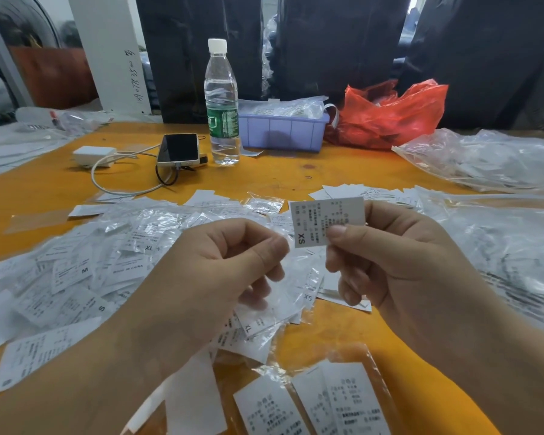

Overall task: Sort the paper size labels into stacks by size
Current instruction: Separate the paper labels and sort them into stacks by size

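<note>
A small white rectangular paper label printed XS (326, 221) is pinched by the right hand (399, 262), long axis toward 10 o'clock, while the left hand (220, 265), curled and seemingly empty, is positioned nearer the unsorted label heap (85, 265) at 9 o'clock.

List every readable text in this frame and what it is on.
"XS": label pinched by right hand; its small print is blurred.
"XL": label in the pile.
"M": label.
"MADE IN CHINA": label.
"S": label.
"XS": label.
"XL": label.
Bottle print: unreadable.
Pillar handwriting: unclear.
</note>
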`<state>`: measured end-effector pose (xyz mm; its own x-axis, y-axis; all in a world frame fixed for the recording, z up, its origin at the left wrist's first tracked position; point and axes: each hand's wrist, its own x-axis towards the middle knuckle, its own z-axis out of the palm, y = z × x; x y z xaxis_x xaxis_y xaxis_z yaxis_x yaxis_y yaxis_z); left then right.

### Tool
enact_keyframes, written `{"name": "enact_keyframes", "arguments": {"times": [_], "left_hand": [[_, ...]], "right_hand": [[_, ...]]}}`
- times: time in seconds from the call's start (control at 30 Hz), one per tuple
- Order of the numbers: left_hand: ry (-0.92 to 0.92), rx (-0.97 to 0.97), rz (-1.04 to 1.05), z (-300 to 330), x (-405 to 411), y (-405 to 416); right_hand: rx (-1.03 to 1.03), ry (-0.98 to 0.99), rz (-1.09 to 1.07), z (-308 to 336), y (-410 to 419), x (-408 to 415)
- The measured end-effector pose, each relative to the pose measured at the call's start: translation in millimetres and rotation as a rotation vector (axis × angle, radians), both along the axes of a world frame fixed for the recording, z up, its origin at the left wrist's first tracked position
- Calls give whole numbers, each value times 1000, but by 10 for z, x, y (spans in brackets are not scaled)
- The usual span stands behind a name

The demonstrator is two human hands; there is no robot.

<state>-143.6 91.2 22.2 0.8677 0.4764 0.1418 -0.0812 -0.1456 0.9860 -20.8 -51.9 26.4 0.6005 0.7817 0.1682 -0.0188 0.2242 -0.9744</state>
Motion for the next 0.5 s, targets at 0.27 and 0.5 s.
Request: {"name": "enact_keyframes", "arguments": {"times": [0.27, 0.5], "left_hand": [[-18, 30, -26, 6, -25, 48], [-41, 25, -27, 15, -32, 56]], "right_hand": [[-43, -126, 0, 8, 0, -41], [-69, -181, 51, 3, 7, -74]]}}
